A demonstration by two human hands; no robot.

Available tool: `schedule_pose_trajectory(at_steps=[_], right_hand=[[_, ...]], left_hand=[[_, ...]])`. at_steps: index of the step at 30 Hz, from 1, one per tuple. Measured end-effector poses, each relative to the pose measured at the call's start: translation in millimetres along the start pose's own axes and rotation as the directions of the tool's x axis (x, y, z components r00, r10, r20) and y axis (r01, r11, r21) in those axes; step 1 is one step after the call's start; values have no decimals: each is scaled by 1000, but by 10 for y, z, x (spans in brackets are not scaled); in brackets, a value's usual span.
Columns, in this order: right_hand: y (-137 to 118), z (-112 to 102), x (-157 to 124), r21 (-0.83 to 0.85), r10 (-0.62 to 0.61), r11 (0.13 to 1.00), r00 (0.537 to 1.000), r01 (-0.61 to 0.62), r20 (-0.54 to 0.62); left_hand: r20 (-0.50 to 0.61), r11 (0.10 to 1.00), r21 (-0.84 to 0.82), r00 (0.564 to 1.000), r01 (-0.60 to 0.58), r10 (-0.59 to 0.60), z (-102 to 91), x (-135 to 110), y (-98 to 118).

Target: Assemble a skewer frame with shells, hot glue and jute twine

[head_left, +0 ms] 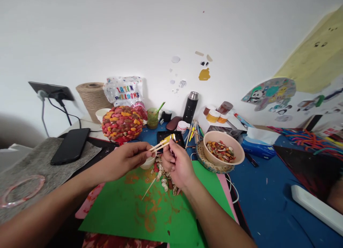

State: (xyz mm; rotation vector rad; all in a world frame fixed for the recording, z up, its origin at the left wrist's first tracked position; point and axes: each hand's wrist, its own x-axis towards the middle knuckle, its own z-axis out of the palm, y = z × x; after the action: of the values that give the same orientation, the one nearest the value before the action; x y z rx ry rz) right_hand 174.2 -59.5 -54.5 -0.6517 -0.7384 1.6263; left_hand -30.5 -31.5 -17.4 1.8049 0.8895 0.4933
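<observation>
My left hand (127, 158) pinches a pair of thin wooden sticks (160, 145) whose tips grip a yellow-painted shell piece (167, 139). My right hand (178, 164) is closed, its fingers raised to the same piece and holding something small I cannot make out. Below the hands lies a heap of nut shells (164, 176) on a paint-smeared green sheet (150, 208). A small white cup (148, 163) sits under my left fingers. A loose stick (148, 189) lies on the sheet.
A ball covered in red and yellow shells (122, 123) stands behind. A beige bowl of coloured shells (223, 148) rests on a woven mat at right. Black phone (71, 145), twine roll (92, 98), black flask (190, 107), paint jars (215, 114), tissue pack (258, 142).
</observation>
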Motion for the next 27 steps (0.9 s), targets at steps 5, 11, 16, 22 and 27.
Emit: schedule_pose_trajectory(at_steps=[5,11,16,22,27], right_hand=[[4,-15,-1,-12,2,1000,1000,-2,2],[12,-15,-14,-11,13,1000,1000,-13,-1],[16,-15,-7,32,37,999,999,-38,17],[13,0,-9,33,31,999,999,-31,10],[13,0,-15,15,17,1000,1000,-17,11]], left_hand=[[0,1000,-4,1000,0,0,3,-2,-29],[-3,999,-32,1000,13,-13,3,-4,4],[3,1000,-23,1000,5,-5,-11,-9,3],[-5,1000,-7,1000,1,-1,-15,-15,7],[-16,1000,8,1000,-12,12,-11,-6,10]])
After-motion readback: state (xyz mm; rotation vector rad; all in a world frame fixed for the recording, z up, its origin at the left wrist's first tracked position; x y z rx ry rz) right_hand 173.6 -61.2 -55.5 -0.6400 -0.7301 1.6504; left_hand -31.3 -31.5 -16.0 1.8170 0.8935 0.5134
